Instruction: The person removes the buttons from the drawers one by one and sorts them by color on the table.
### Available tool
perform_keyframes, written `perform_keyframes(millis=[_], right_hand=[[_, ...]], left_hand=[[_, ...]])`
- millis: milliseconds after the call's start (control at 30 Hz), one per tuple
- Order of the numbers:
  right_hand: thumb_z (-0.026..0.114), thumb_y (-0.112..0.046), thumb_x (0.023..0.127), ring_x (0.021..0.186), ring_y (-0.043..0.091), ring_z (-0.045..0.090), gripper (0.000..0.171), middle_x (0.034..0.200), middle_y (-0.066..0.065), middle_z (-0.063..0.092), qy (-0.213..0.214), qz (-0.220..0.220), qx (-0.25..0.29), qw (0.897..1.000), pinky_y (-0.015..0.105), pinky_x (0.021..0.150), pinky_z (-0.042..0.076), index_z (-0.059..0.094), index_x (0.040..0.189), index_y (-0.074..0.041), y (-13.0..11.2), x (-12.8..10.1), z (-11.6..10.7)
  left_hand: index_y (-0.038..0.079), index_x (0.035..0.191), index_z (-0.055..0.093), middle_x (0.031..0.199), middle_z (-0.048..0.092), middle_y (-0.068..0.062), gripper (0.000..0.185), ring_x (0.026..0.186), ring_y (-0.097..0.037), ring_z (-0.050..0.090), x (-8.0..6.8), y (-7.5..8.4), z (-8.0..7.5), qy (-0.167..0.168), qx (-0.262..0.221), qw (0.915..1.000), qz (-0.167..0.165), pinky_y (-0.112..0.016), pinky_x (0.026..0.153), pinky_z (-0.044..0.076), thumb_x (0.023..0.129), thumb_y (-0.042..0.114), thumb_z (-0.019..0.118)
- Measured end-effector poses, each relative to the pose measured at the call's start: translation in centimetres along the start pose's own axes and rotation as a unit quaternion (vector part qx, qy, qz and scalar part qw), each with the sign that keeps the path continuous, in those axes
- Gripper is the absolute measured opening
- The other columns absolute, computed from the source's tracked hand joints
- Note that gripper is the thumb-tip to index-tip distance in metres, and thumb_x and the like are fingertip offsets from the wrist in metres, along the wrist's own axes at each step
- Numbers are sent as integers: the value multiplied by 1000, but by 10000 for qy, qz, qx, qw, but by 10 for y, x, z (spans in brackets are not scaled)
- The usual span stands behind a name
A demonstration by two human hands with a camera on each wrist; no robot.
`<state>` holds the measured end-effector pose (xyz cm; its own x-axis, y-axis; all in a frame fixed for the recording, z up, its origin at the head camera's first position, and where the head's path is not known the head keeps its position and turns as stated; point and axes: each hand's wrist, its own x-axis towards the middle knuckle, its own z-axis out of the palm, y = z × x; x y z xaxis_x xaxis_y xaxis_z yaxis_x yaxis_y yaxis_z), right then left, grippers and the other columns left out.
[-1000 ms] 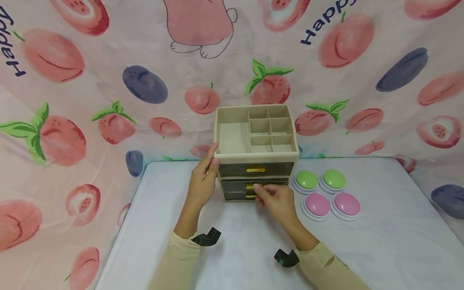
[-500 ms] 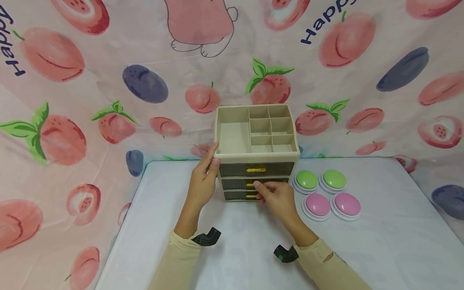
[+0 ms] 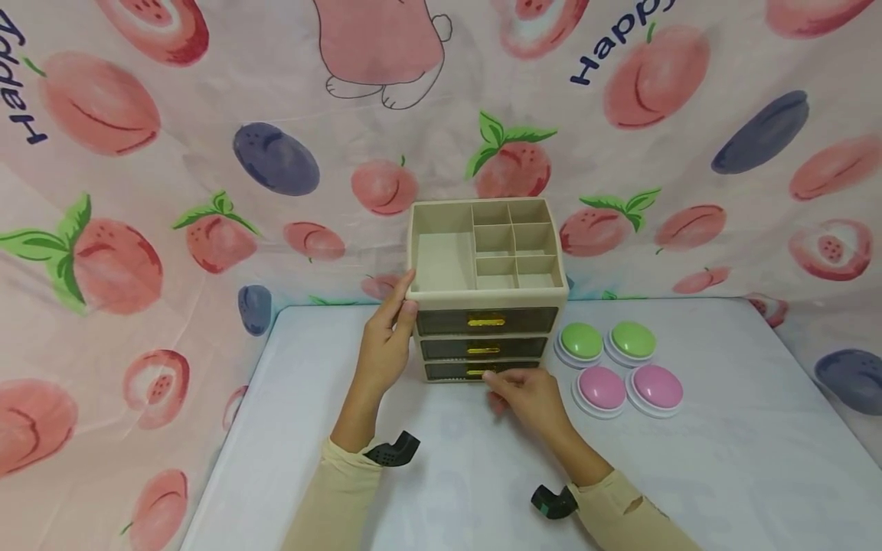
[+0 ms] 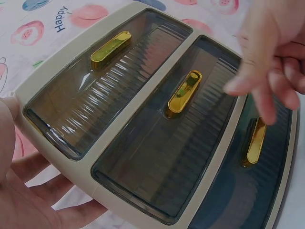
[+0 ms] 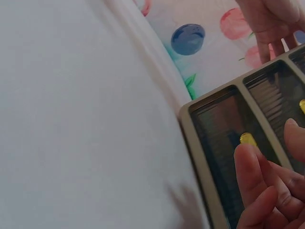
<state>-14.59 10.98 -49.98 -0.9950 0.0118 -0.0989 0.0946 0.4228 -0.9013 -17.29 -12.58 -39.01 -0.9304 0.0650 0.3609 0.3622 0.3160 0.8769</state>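
Bottom drawer point(image 3: 475, 372) handle half hidden behind right hand point(image 3: 527, 394) fingertips.

Bottom drawer's gold handle point(image 3: 477, 373) partly hidden behind right hand point(image 3: 527, 395); drawer contents indiscernible through smoky fronts.

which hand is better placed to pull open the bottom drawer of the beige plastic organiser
Probably the right hand: its fingertips sit at the gold handle of the bottom smoky drawer. The left hand rests flat against the left side of the beige plastic three-drawer organiser, steadying it.
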Motion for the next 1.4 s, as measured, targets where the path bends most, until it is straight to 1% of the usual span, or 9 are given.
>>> perform_keyframes(millis=[133,300,333,533,700,900,1100,1300,1400], right_hand=[[77,-49,89,61,17,71,40,64,2,72,-107,227,177,9995,25,76,49,81,86,-9,9,0,2],[76,-49,90,60,18,72,40,66,2,73,-105,425,279,9987,27,80,47,81,85,-10,17,7,6],[76,-48,90,60,18,72,40,68,2,73,-87,442,334,9984,26,79,48,81,86,-9,18,8,7],[77,-44,91,57,19,72,41,74,4,75,-30,527,924,9943,23,60,49,80,92,-2,20,17,15],[78,-45,90,56,19,71,46,72,5,75,-46,544,1174,9916,24,57,48,79,94,0,19,18,19],[78,-41,90,54,16,69,45,70,4,74,-68,721,1463,9866,23,47,38,78,97,3,14,19,19],[77,-35,92,52,13,68,40,69,2,73,-214,928,1809,9789,22,46,35,76,102,5,11,19,20],[78,-34,92,53,13,68,38,69,3,73,-214,1096,1775,9778,23,48,34,77,100,3,11,14,20],[78,-34,91,52,13,67,38,69,3,73,-217,1109,1788,9774,23,47,34,77,99,3,11,12,19]], left_hand=[[17,156,45,104,52,-19,48,87,-25,51,0,-1,0,-19,-54,10000,47,-28,78,42,108,14,50],[17,156,44,122,56,-19,48,94,-24,52,-1,-1,0,-43,-68,10000,37,-30,84,43,108,13,49],[17,156,44,121,55,-20,48,93,-25,52,0,-1,0,-40,-74,10000,53,-31,84,43,108,13,49],[17,156,44,107,54,-20,48,88,-24,52,0,-1,-2,13,2,10000,87,-29,80,43,109,13,49],[16,156,44,110,54,-20,48,91,-25,52,-1,-1,-2,-12,14,10000,52,-31,82,43,109,15,49],[16,156,44,110,54,-21,48,94,-27,53,0,0,-2,-35,-48,10000,44,-34,86,44,109,13,49],[16,156,44,139,55,-17,48,109,-27,52,0,1,-2,23,-61,10000,8,-39,95,44,109,13,49],[16,156,45,118,56,-21,47,98,-27,53,-1,1,-2,0,-8,10000,-6,-35,88,44,109,14,49],[16,156,45,123,56,-20,47,100,-28,54,0,2,0,19,9,10000,11,-36,89,43,109,14,49]])
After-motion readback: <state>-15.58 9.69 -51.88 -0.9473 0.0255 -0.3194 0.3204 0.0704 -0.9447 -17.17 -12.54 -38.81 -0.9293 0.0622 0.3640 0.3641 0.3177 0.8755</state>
